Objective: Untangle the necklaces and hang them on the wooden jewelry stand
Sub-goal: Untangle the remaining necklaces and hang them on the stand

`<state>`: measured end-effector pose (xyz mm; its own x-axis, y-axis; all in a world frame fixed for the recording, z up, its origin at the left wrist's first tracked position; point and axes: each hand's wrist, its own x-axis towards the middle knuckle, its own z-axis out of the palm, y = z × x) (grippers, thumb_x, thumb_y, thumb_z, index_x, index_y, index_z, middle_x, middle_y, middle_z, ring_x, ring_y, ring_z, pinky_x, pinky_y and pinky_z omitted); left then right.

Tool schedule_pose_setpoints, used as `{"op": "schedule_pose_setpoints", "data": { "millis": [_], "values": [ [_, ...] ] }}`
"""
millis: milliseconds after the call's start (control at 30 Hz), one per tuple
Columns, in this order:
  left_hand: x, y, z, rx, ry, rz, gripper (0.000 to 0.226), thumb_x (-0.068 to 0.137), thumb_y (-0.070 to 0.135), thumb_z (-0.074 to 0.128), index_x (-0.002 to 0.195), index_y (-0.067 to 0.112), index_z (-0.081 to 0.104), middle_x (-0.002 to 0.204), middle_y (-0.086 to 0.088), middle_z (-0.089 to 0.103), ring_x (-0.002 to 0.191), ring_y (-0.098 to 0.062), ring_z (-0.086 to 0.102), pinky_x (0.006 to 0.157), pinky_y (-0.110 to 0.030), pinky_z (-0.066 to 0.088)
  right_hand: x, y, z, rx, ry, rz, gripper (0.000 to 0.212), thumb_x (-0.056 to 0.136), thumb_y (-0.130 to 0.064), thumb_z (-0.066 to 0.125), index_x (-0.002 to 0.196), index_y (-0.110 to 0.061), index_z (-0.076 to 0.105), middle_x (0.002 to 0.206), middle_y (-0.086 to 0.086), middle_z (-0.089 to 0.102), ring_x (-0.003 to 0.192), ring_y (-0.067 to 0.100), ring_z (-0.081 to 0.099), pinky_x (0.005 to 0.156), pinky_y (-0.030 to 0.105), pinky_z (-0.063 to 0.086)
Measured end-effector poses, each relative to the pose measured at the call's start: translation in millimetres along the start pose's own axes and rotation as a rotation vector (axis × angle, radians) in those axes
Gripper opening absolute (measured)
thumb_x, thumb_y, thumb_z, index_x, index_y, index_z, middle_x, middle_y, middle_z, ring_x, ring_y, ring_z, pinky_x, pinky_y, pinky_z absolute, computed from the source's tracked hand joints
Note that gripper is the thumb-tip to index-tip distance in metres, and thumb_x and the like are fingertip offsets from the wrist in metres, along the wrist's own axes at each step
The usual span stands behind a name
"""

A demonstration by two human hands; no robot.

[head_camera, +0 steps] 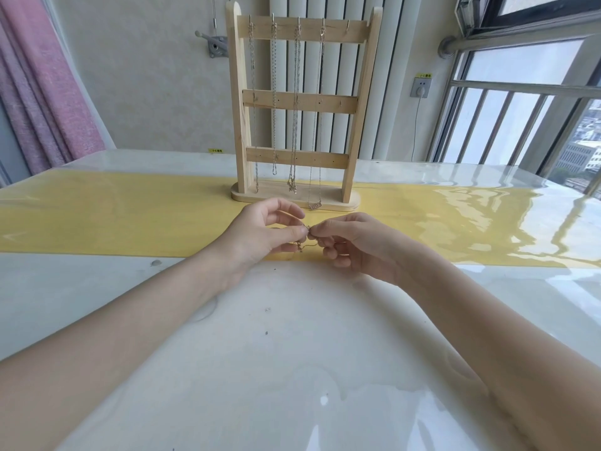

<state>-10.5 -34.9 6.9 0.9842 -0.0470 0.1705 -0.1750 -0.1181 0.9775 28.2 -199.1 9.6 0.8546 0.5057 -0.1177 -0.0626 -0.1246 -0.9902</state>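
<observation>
A thin gold necklace (304, 246) is held just above the yellow strip of the table, most of it hidden by my fingers. My left hand (266, 232) pinches it between thumb and forefinger. My right hand (349, 240) pinches the same chain right beside that, fingertips nearly touching. The wooden jewelry stand (353, 109) rises upright directly behind my hands. Several chains (296, 102) hang from the hooks on its top bar; the rightmost hook (348, 26) is bare.
The glossy white table (276, 353) carries a yellow band (130, 216) across its middle. Behind the stand are a radiator and wall. A pink curtain (42, 92) hangs far left; a window with railing (520, 109) is on the right.
</observation>
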Motion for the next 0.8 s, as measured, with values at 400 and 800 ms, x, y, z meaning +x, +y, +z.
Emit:
{"op": "schedule_pose_setpoints", "data": {
  "millis": [400, 800],
  "values": [
    [0.2, -1.4, 0.1, -0.054, 0.039, -0.079, 0.02, 0.083, -0.006, 0.062, 0.085, 0.014, 0.06, 0.078, 0.001, 0.06, 0.072, -0.01, 0.056, 0.058, -0.017, 0.051, -1.3, -1.3, -0.1, -0.025, 0.045, -0.046, 0.013, 0.09, -0.012, 0.062, 0.077, -0.014, 0.065, 0.051, -0.007, 0.034, 0.044, 0.008, 0.034, 0.043, 0.014, 0.034],
    [-2.2, 5.3, 1.2, -0.048, 0.09, -0.064, 0.015, 0.088, -0.002, 0.056, 0.082, 0.012, 0.059, 0.065, 0.001, 0.052, 0.053, -0.005, 0.05, 0.05, -0.014, 0.045, -1.1, -0.1, 4.3, -0.15, 0.123, -0.193, 0.009, 0.085, -0.01, 0.069, 0.081, -0.003, 0.065, 0.056, -0.011, 0.056, 0.049, 0.011, 0.039, 0.042, 0.018, 0.031]
  ]
}}
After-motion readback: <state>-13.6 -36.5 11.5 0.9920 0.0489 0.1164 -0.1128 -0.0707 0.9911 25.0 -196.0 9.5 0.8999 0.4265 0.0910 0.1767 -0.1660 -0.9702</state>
